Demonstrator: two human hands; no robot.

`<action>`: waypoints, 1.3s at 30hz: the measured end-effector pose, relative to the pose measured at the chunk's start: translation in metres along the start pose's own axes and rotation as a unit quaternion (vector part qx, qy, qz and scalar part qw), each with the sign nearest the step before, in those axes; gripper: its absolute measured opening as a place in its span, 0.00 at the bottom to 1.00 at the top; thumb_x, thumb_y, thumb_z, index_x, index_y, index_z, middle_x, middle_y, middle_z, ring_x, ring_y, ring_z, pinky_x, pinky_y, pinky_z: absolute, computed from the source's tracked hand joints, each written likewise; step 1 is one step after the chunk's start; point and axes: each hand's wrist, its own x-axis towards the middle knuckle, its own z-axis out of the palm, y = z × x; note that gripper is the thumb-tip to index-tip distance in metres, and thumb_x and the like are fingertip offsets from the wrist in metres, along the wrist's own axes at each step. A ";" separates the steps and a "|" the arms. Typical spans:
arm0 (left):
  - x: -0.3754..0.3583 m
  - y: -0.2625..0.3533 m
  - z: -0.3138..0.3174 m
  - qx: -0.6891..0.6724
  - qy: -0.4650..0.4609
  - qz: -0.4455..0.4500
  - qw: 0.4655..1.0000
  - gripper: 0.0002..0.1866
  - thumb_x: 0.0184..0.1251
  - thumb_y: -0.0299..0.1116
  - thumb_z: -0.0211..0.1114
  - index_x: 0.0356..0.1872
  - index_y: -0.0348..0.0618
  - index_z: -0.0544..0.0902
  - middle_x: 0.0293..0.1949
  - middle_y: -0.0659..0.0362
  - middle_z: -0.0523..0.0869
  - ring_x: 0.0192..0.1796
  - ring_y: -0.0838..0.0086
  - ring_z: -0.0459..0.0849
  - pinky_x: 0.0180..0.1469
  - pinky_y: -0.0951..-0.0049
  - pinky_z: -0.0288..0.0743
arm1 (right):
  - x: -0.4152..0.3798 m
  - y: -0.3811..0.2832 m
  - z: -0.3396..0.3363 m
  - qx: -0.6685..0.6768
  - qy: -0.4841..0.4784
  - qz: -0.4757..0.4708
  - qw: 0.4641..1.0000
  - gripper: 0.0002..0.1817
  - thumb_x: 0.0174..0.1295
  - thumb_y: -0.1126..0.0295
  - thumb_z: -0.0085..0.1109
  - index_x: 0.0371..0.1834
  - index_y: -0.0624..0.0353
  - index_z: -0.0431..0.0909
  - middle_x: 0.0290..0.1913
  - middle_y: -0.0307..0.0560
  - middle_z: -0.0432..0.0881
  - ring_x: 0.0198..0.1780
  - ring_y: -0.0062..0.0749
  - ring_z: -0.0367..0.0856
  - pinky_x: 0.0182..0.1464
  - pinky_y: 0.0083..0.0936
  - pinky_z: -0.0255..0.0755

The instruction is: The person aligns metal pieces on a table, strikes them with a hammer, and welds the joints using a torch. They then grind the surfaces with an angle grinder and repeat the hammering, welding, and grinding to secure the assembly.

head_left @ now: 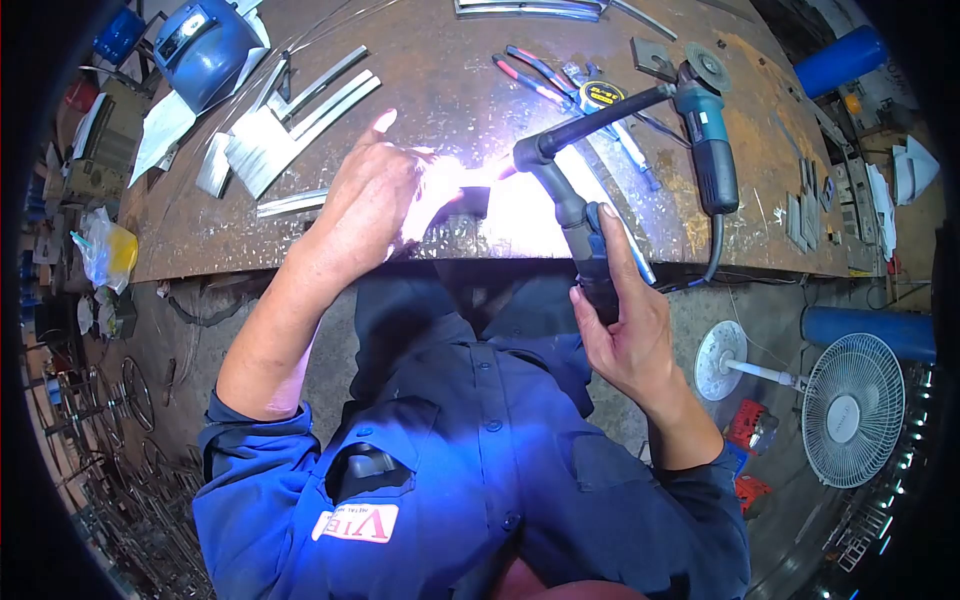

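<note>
Head camera, looking down over my chest onto the steel bench [420, 60]. My right hand [625, 335] was clenched around the handle of the welding torch [575, 215], fingers wrapped on the grip and the thumb laid up along it. The torch's long axis ran from that hand, near the bench edge, up and away to the bend at its neck, where the nozzle turned toward my left side and pointed at the arc glare [470, 195].

My left hand [375, 195] lay flat on the bench just left of the glare, palm down, thumb raised and pointing away from me. It appeared to be pressing on a small dark workpiece [462, 205] at the arc, but the flare washed out the fingertips and I could not tell whether they gripped the piece or only steadied it.

The relation that mattered: the workpiece sat between my two hands, touching or just beside the left fingers, and ahead and to the left of the right hand's grip. The left hand was plainly the nearer; the right reached it only through the length of the torch.

Also noted on the bench: an angle grinder [710, 140] just right of the torch neck, pliers [535, 75] beyond it, a stack of cut metal strips [285, 130] to the left, and a blue welding mask [205, 45] at the far left corner.
</note>
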 end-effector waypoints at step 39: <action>0.118 0.291 0.196 -0.674 -0.328 -0.105 0.654 0.61 0.68 0.38 0.82 0.88 0.32 0.45 0.82 0.33 0.66 0.77 0.56 0.77 0.79 0.56 0.68 | -0.238 -0.058 -0.291 0.162 0.535 -0.162 0.813 0.22 0.80 0.66 0.55 0.66 0.76 0.71 0.46 0.52 0.83 0.29 0.27 0.75 0.22 0.20 0.69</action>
